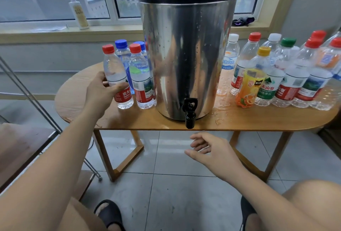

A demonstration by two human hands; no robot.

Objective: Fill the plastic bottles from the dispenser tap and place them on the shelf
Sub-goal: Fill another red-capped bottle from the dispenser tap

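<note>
A tall steel dispenser [186,61] stands mid-table, its black tap [190,112] hanging over the front edge. My left hand [103,90] grips a red-capped, water-filled bottle [116,72] that stands on the table left of the dispenser, beside several other capped full bottles [142,76]. My right hand [208,147] hovers below the table edge under the tap, fingers loosely spread, holding nothing. Right of the dispenser stands a crowd of capped bottles [287,83], among them a yellow-capped orange juice bottle [249,83].
The wooden table [239,120] is wet with puddles near the tap. A metal-framed shelf [27,138] stands at the left. A pump bottle [78,11] and dark cloth [242,21] lie on the windowsill. My sandalled feet rest on tiled floor.
</note>
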